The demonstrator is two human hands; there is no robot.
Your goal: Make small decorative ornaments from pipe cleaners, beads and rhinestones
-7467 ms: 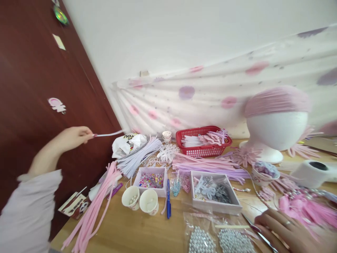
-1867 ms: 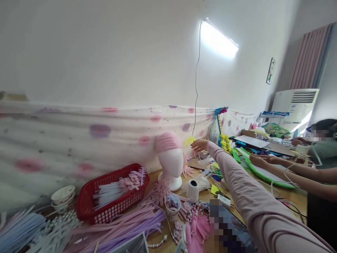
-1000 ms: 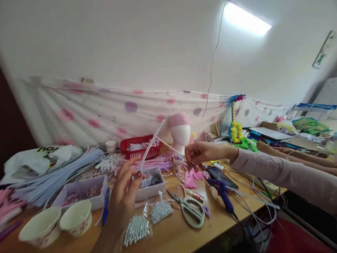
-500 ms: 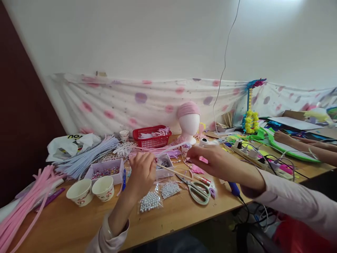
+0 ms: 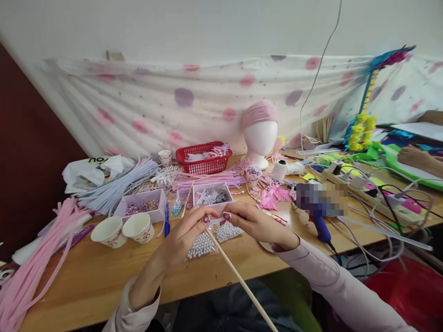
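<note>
My left hand (image 5: 183, 235) is closed in a pinch on the top end of a thin wooden stick (image 5: 238, 276), which slants down to the right over the table's front edge. My right hand (image 5: 254, 223) meets it fingertip to fingertip. Its thumb and finger are pinched on a small whitish strip (image 5: 216, 221) at the stick's end; the strip's kind is hard to make out. Below the hands lie clear bags of silvery beads (image 5: 200, 245). Behind them stands a white box (image 5: 226, 189) with small dark and pale pieces.
Two paper cups (image 5: 138, 228), a box of colored beads (image 5: 157, 207) and pink pipe cleaners (image 5: 31, 272) are at left. Behind stand a red basket (image 5: 204, 166) and a foam head (image 5: 261, 138). A glue gun (image 5: 320, 226), cords and another person's hand (image 5: 417, 159) are at right.
My right hand has come left and down to join my left hand. The stick has swung from pointing right to slanting down toward me. The view has tilted downward.
</note>
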